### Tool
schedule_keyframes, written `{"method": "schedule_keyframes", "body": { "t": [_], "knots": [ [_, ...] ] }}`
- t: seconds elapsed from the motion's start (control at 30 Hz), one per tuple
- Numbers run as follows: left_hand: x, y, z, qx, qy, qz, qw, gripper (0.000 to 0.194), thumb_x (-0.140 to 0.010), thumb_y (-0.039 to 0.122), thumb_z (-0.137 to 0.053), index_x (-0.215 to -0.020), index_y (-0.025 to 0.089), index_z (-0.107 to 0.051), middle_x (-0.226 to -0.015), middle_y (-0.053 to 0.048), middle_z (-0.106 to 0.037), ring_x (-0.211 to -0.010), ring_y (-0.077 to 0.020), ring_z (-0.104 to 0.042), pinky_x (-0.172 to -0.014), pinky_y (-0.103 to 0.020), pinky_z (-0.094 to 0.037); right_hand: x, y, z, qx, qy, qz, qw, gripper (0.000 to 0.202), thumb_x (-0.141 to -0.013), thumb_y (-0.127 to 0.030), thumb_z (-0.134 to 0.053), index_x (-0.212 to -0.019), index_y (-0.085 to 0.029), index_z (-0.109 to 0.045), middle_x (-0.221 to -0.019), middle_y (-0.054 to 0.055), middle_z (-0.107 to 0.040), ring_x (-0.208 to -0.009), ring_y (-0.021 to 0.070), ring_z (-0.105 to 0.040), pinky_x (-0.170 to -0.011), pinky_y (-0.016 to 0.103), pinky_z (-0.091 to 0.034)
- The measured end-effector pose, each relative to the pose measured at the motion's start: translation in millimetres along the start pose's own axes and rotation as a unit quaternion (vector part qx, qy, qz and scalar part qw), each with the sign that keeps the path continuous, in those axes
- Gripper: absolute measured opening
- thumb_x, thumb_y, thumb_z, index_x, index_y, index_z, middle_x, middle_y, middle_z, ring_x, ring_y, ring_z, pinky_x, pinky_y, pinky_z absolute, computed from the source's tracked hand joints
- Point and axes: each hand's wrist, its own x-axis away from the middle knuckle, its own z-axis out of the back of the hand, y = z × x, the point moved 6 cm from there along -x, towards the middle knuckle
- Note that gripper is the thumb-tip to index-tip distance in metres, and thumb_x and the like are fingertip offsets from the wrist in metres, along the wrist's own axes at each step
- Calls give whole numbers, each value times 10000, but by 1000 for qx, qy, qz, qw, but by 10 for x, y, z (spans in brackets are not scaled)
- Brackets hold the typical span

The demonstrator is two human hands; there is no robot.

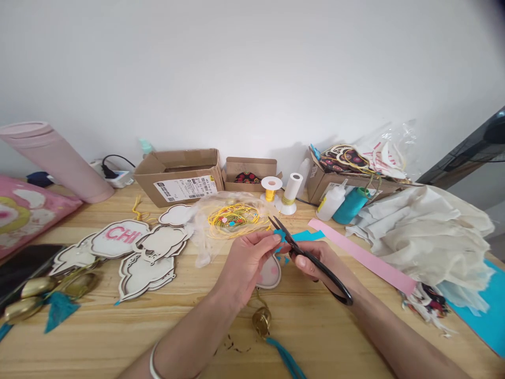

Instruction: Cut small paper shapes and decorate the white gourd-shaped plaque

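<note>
One wooden table [98, 337] spans the lower part of my feed, below a white wall [252, 79]. At its right side I register a heap of pale cloth [426, 226]. Against the wall stand an open cardboard box [179, 176] at left and a filled carton [321, 187] at right. A pink strip [366, 258] lies diagonally between the cloth and the hands.

At center, I read the right hand [315, 260] as closed around the handles of the black scissors [291, 241], with the blades partly spread. The left hand [248, 258] is beside it, thumb and fingertips pinched together on a small blue piece [280, 235], which sits at the blades. I cannot tell whether the hands touch.

A blue strip [310, 235] lies just beyond the right hand. A pale plaque with pink spots [270, 273] lies beneath the hands, partly hidden. Nearer the camera, I locate a brass bell [261, 321] with a blue ribbon [286, 357]. The smallest items are blue scraps [286, 259] below the scissors.
</note>
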Motion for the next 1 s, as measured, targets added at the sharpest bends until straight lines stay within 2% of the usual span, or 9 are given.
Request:
{"method": "schedule_keyframes", "body": {
  "t": [0.1, 0.43, 0.7, 1.0],
  "knots": [
    [-1, -3, 11, 5, 11, -2, 1000, 51, -643, 182, -713, -665, 139, -697, -657, -16, -693, -658, -99, -611, -740, -218, -449, -4, 4, 14, 15, -4, 0, 1000, 531, -628, -616, -620, -861, -139, -624, -594, -34, -341, -491, 70, -224, -435, 228, -203],
    [-3, 6, 17, 2, 12, -6, 1000, 81, -630, 206, -720, -676, 142, -699, -674, -25, -699, -652, -123, -622, -757, -262, -458, -4, -48, 10, 45, -15, 15, 999, 546, -660, -622, -585, -883, -124, -618, -589, -41, -334, -497, 66, -223, -445, 213, -227],
    [-1, 5, 26, 6, 25, -3, 1000, 79, -618, 204, -728, -649, 143, -688, -654, -14, -690, -631, -114, -614, -727, -252, -457, -9, 0, -5, 29, 7, -12, 999, 530, -626, -635, -605, -826, -145, -619, -585, -21, -328, -485, 77, -217, -405, 236, -163],
    [8, 22, 16, -6, 26, -9, 1000, 71, -624, 210, -722, -644, 151, -689, -636, -1, -681, -609, -108, -605, -705, -247, -451, -7, -6, -15, 32, 11, 9, 999, 473, -675, -615, -572, -754, -149, -587, -568, -39, -274, -474, 63, -193, -395, 218, -125]
  ]
}}
